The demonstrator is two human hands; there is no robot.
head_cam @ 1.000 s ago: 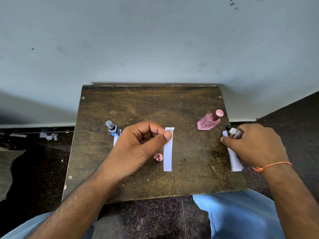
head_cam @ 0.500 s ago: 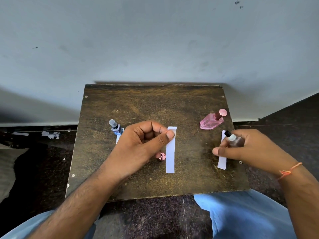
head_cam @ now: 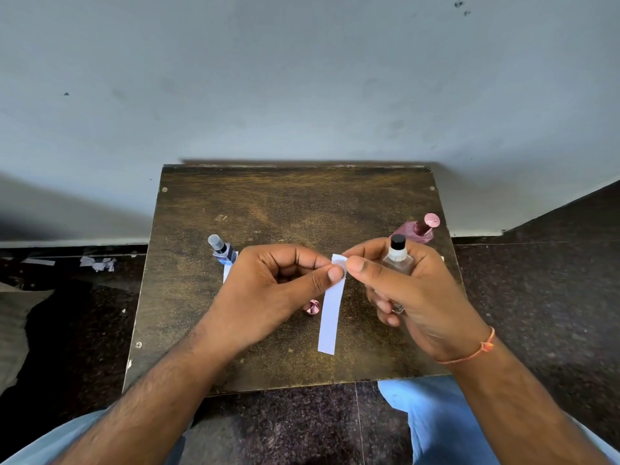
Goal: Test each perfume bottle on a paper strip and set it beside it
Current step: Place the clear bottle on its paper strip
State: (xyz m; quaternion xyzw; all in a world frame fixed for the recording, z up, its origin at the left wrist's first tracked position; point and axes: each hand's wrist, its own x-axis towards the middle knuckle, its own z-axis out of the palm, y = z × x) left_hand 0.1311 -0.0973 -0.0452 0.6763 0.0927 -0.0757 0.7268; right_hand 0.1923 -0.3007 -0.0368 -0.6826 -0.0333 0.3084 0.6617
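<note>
My right hand grips a clear perfume bottle with a black cap, held upright above the wooden table. My left hand pinches the top end of a white paper strip between thumb and forefinger, and my right thumb touches that same end. The strip runs toward me over the table's middle. A blue bottle stands at the left beside another strip. A pink bottle stands at the back right. A small pink cap lies by the held strip.
The small table stands against a grey wall. Dark floor surrounds it, with paper scraps at the left. My knees in blue trousers are just under the front edge. A bit of white paper shows beyond my right hand.
My right hand lifted the clear bottle from the table's right side and carried it left to the middle strip. My left thumb and forefinger closed on the strip's top end.
</note>
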